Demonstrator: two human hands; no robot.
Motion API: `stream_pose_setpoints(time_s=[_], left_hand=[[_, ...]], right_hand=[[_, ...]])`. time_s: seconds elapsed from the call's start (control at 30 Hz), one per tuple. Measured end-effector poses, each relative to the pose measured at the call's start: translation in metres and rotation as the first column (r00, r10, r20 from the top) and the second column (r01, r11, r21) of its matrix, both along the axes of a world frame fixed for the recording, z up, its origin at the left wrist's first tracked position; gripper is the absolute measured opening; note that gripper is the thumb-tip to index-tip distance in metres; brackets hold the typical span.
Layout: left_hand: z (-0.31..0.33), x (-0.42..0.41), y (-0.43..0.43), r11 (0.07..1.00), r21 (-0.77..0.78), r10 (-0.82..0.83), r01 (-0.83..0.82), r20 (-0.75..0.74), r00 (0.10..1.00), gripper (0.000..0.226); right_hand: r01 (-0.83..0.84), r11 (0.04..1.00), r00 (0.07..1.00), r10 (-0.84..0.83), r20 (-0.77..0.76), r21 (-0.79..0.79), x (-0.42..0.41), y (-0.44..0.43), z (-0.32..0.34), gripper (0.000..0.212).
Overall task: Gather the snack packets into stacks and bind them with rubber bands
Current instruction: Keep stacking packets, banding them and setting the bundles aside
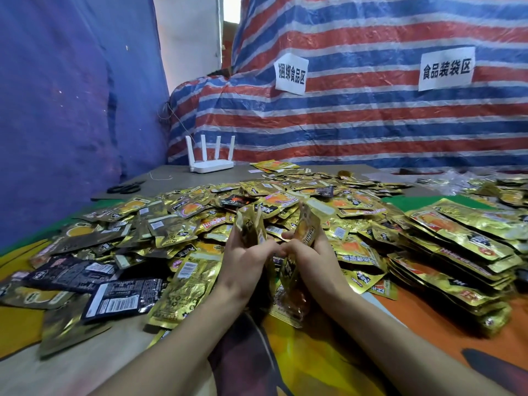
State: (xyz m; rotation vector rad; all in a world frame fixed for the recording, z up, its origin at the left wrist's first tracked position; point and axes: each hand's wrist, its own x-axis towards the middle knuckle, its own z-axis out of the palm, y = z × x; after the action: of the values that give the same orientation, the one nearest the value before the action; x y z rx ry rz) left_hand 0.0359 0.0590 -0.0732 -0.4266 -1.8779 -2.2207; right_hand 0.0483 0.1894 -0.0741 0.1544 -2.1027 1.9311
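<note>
Standing on edge at frame centre, one clutch of gold snack packets (251, 224) is held in the curled left grip (245, 255), and a second clutch (304, 232) in the right grip (311, 252). This looks like the gathering step. Next they need merging with edges squared. The loose heap (177, 224) covers the worktop (171, 172) around them. I can make out no rubber band, and the foil hides the fingertips.

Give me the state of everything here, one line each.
left hand, gripping gold packets upright.
right hand, gripping a second bunch upright.
loose packets, scattered in a wide heap.
stacked packets, piled neatly at right; no band visible.
router, standing, four antennas upright.
scissors, lying flat, far left.
</note>
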Motion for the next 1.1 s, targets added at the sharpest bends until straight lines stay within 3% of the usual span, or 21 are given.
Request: stream_pose_setpoints(time_s=[0.1,0.23,0.37,0.5,0.63,0.73,0.83,0.93,1.0,1.1], left_hand=[[-0.007,-0.002,0.002,1.0,0.024,-0.001,-0.001,0.05,0.999,0.024],[-0.006,-0.001,0.01,0.996,0.07,-0.058,0.056,0.032,0.998,0.034],[-0.004,0.004,0.01,0.961,0.138,-0.244,0.239,0.025,0.969,0.035],[0.001,0.007,0.01,0.962,0.086,-0.263,0.259,0.032,0.964,0.061],[0.0,0.006,0.016,0.986,0.035,-0.164,0.164,-0.011,0.986,0.06],[0.002,0.002,0.014,0.992,-0.003,-0.13,0.13,-0.069,0.989,0.05],[0.003,0.002,0.014,0.987,-0.001,-0.159,0.159,-0.071,0.985,0.059],[0.006,0.004,0.014,0.987,-0.074,-0.15,0.142,-0.118,0.982,0.055],[0.01,0.006,0.015,0.988,-0.099,-0.135,0.121,-0.15,0.979,0.057],[0.014,0.01,0.02,0.996,-0.059,-0.079,0.068,-0.207,0.975,0.036]], right_hand=[[-0.012,0.999,0.999,0.014,-0.051,0.047,0.002,-0.003,0.002,0.006],[-0.126,0.99,0.984,0.132,-0.12,0.056,0.009,-0.015,0.004,0.041],[-0.152,0.988,0.983,0.155,-0.101,0.036,0.011,-0.022,0.003,0.069],[-0.234,0.939,0.971,0.236,-0.02,-0.252,0.013,-0.024,0.002,0.083],[-0.323,0.85,0.939,0.343,-0.029,-0.417,0.011,-0.017,0.004,0.059],[-0.266,0.905,0.962,0.229,-0.146,-0.333,0.009,-0.014,0.008,0.039],[-0.217,0.966,0.95,0.177,-0.257,-0.138,0.014,-0.018,0.015,0.051],[-0.193,0.981,0.943,0.194,-0.271,0.031,0.019,-0.02,0.017,0.057],[-0.199,0.98,0.948,0.198,-0.251,0.022,0.021,-0.02,0.018,0.058],[-0.21,0.978,0.952,0.206,-0.224,0.006,0.022,-0.023,0.02,0.059]])
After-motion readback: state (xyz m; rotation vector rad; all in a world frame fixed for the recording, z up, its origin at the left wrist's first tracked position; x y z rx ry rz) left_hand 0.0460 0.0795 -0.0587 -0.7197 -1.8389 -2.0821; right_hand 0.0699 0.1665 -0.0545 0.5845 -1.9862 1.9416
